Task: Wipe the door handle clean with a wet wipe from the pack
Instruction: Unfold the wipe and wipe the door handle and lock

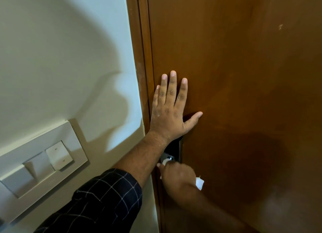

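While the left hand (171, 110) lies flat on the brown door (244, 75), fingers spread, grip released, the right hand (177, 175) is clenched below it around a white wet wipe (200, 182). Wipe bunched; one end shows at the fingertips, one past the heel of the hand. Door handle (167, 157): only a bit of metal at the dark lock plate (174, 146) visible, wipe touching it. Checked sleeve (104, 198) on left arm. Switch panel (43, 159) on wall (61, 49), left.

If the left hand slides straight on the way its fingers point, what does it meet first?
The left hand lies flat on the wooden door, fingers pointing up along it. That way looks free: only bare door panel to the top of the picture.
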### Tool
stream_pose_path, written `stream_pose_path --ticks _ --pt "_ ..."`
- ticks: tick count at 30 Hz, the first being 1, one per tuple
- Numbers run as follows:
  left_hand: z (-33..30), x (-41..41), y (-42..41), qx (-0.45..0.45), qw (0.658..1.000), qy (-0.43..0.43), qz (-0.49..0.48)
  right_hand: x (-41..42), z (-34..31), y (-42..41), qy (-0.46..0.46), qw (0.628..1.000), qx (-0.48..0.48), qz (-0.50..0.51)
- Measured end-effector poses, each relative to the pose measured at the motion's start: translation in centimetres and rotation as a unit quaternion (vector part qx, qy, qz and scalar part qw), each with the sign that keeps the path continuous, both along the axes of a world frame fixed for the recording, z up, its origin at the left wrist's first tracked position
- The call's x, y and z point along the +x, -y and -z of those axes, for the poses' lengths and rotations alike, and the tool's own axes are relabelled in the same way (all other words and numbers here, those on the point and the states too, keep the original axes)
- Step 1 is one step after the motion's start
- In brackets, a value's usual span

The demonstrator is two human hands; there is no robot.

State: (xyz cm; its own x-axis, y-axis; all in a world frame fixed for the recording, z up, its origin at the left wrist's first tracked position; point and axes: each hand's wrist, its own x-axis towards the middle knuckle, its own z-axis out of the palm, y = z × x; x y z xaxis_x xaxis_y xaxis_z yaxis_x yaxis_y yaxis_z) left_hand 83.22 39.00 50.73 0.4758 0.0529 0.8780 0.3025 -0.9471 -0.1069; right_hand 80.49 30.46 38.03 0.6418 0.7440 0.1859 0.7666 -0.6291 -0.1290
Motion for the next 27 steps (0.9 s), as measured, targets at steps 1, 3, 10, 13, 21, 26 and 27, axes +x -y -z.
stream_pose_path --ticks 1,3,10,13,21,26,27 --pt "0.1 0.0 -0.1 0.000 1.000 0.000 0.000 -0.1 0.0 -0.8 -0.003 1.000 0.001 0.016" --pt "0.1 0.0 0.0 0.001 1.000 0.002 0.002 -0.2 -0.1 -1.4 -0.020 0.999 0.008 0.047" --pt "-0.2 -0.3 0.2 -0.006 1.000 -0.013 -0.006 0.0 -1.0 1.8 0.053 0.996 0.050 -0.054" --pt "-0.3 -0.7 0.4 -0.011 0.999 -0.025 -0.017 2.0 -0.6 6.5 0.179 0.967 -0.005 -0.184" --pt "-0.5 -1.3 0.6 -0.017 0.998 -0.057 -0.014 5.1 -3.6 9.2 0.170 0.919 -0.188 -0.303" --pt "-0.7 -1.5 0.6 -0.014 0.997 -0.072 -0.011 5.2 -5.6 11.4 0.158 0.933 -0.209 -0.245" --pt "-0.8 -1.5 0.5 -0.013 0.997 -0.075 -0.008 4.7 -5.7 11.6 0.153 0.942 -0.176 -0.240"
